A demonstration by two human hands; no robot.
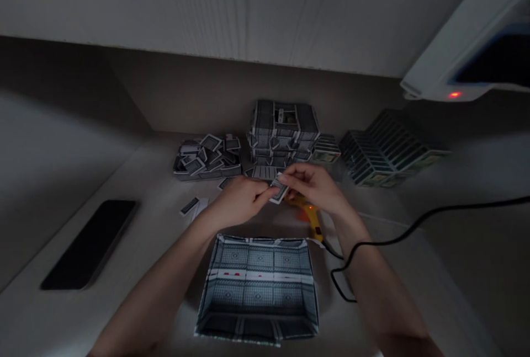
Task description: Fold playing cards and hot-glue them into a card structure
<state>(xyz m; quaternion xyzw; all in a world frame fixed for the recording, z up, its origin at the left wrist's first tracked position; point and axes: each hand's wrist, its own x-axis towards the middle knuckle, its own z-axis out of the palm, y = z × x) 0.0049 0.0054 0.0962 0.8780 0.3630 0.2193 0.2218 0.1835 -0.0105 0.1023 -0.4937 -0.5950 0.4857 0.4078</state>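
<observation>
Between my two hands is a small playing card (280, 188), patterned side showing. My left hand (242, 198) pinches its left edge between thumb and fingers. My right hand (312, 185) grips its upper right part. Whether it is one card or a few together I cannot tell. Under my right hand lies a yellow glue gun (313, 219) with a small orange light, partly hidden by the fingers. Closer to me stands an open box made of playing cards (259, 277), its inside facing up.
Behind my hands are a tray of loose cards (207, 168), a stacked card structure (284, 125) and rows of cards or card packs (385, 153). A black phone (89, 246) lies left. A black cable (397, 238) crosses on the right. A shelf board (248, 20) hangs overhead.
</observation>
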